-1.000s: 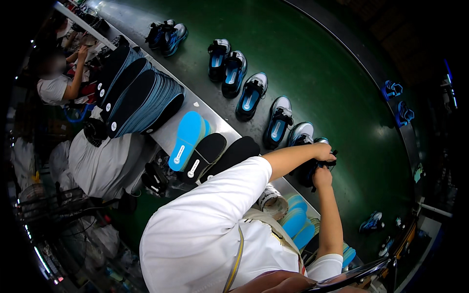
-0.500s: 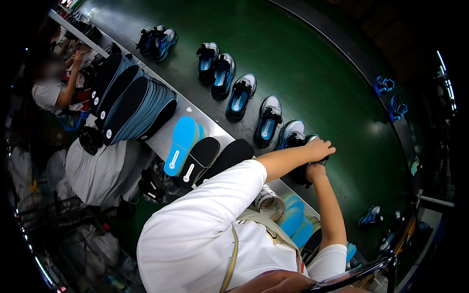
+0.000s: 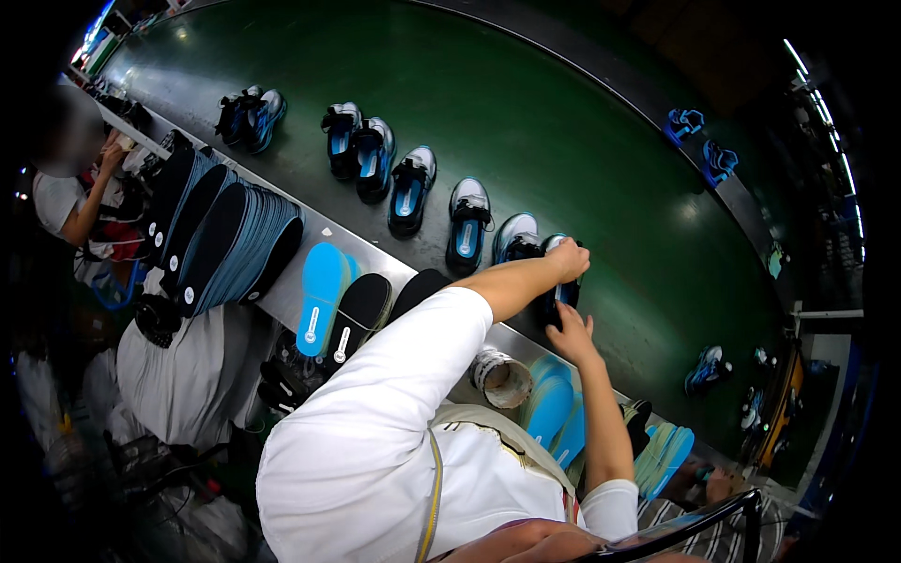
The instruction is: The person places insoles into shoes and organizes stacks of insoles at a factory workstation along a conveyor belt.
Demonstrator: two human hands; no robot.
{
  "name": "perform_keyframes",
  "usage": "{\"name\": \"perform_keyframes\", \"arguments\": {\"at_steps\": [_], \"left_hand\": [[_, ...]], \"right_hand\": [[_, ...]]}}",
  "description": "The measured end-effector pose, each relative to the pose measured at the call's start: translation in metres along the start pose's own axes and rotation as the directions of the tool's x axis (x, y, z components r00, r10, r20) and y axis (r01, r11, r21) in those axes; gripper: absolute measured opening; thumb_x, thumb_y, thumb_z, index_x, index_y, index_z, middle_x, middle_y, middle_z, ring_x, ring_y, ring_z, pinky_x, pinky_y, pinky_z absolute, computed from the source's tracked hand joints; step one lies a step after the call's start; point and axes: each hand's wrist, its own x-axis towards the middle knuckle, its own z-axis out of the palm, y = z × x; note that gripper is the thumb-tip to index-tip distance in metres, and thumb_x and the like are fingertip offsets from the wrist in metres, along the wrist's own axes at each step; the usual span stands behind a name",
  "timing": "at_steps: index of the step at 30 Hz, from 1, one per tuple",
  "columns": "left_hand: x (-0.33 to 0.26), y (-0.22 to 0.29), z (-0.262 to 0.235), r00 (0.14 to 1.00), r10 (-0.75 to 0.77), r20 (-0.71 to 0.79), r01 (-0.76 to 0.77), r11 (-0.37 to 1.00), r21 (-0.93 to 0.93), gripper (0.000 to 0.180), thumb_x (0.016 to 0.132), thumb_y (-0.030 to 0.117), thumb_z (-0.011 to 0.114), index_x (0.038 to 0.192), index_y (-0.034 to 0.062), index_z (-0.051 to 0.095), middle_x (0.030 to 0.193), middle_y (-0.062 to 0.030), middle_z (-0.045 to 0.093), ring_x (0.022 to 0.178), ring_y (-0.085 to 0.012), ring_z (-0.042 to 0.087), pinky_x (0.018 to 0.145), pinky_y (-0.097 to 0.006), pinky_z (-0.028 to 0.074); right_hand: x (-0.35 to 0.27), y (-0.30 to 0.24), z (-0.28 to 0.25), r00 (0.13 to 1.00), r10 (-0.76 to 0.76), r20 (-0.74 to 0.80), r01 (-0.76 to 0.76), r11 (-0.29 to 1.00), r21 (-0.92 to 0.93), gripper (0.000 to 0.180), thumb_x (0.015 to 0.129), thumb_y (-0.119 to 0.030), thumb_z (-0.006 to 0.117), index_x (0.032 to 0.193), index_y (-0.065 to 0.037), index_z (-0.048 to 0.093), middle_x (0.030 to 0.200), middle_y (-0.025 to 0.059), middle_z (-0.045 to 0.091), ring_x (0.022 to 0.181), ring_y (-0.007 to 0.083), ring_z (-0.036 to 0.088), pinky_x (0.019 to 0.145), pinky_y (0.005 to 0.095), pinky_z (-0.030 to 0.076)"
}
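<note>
A silver and black sneaker (image 3: 550,307) sits on the green belt in front of me, at the near end of a row. My left hand (image 3: 568,261) is closed over its upper, around the tongue and laces. At the heel end is my right hand (image 3: 572,334), its fingers apart and one fingertip at the shoe opening. A blue patch shows inside the shoe; most of its toe lies behind my left hand. Just left of it stands another sneaker (image 3: 516,238), partly covered by my left forearm.
More sneakers (image 3: 466,225) with blue insoles run up the belt (image 3: 601,159). Along the metal ledge (image 3: 291,286) lie stacked black insoles (image 3: 249,239), blue insoles (image 3: 322,291) and a roll of tape (image 3: 502,377). A co-worker (image 3: 70,202) is at the far left.
My right hand has come away from beside my left and spread its fingers at the shoe's heel. The whole view has shifted, so the row appears farther left.
</note>
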Motion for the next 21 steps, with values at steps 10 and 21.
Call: {"name": "perform_keyframes", "arguments": {"at_steps": [10, 21], "left_hand": [[-0.006, 0.001, -0.005, 0.985, 0.148, 0.087, -0.165, 0.955, 0.246, 0.020, 0.073, 0.017, 0.047, 0.086, 0.0102, 0.061, 0.086, -0.0086, 0.054, 0.075, -0.0250, 0.054, 0.052, -0.039, 0.037], [0.004, 0.009, -0.012, 0.960, 0.109, 0.259, -0.199, 0.914, 0.354, 0.022, 0.074, 0.014, 0.046, 0.092, 0.0101, 0.059, 0.097, -0.0100, 0.052, 0.080, -0.0266, 0.054, 0.057, -0.038, 0.040]], "right_hand": [[-0.180, -0.012, 0.045, 0.802, 0.247, -0.544, -0.003, 0.912, 0.410, 0.024, 0.071, -0.014, 0.054, 0.093, -0.005, 0.053, 0.104, 0.0107, 0.049, 0.098, 0.0266, 0.044, 0.090, 0.0424, 0.023], [-0.205, -0.024, 0.075, 0.681, 0.247, -0.689, -0.059, 0.957, 0.284, 0.023, 0.064, -0.012, 0.057, 0.086, -0.007, 0.054, 0.100, 0.0096, 0.047, 0.096, 0.0276, 0.041, 0.085, 0.0403, 0.026]]}}
